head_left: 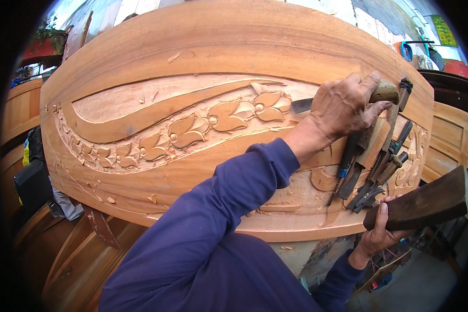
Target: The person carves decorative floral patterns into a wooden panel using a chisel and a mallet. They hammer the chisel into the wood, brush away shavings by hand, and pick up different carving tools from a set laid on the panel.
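My left hand (343, 106) is closed around the wooden handle of a chisel (385, 92); its dark blade reaches left beside the row of carved tulip-like motifs (226, 115) on a large wooden panel (192, 49). Several chisels and gouges (369, 148) lie heaped on the panel just below and right of that hand, partly hidden by it. At the panel's lower right edge, my right hand (379, 234) grips a dark, heavy wooden block mallet (421, 200). Loose pale shavings (153, 198) are scattered over the carving and around it.
Other wooden panels stand at the left (21, 104) and right (447, 135). A black bag (31, 182) with pale plastic sits beside the panel's left edge. Curved wooden pieces (73, 249) are at the lower left. A grey floor (405, 286) shows at lower right.
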Motion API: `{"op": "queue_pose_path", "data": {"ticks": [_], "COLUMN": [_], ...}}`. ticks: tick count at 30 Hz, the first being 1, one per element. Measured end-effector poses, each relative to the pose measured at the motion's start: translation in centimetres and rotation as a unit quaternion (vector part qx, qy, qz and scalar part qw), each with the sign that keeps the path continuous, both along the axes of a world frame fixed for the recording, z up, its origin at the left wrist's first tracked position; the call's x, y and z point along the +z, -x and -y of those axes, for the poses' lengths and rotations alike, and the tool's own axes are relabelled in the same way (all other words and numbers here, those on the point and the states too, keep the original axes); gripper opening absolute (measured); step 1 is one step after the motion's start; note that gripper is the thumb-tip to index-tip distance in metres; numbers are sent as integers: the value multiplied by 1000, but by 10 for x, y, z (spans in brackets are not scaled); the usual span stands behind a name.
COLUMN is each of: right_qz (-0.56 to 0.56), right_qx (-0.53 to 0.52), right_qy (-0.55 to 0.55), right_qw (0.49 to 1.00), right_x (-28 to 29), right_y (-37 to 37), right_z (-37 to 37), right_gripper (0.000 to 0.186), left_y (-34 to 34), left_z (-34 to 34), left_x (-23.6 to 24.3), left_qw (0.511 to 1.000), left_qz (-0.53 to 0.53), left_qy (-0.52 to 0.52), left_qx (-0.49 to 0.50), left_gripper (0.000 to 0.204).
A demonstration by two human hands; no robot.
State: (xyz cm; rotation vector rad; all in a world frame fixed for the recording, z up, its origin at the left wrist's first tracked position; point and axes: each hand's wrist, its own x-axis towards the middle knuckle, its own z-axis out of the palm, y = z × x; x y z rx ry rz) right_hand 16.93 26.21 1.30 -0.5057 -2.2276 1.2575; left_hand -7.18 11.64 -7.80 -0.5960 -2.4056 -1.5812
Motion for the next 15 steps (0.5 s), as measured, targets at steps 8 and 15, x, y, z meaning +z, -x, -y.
{"op": "queue_pose_path", "data": {"ticks": [8,15], "right_qz": [4,54], "right_qx": [-15,-22], "right_qy": [-26,120], "right_qw": [1000,991], "right_x": [0,3], "right_y": [25,99], "right_z": [8,-17], "right_gripper": [65,61], "left_y": [2,1], "left_z": [2,4], "left_x": [-1,-1], "left_qw": [1000,999], "left_qz": [-8,3], "left_qy": [-4,-36], "left_qx": [8,12], "left_gripper": [61,50]}}
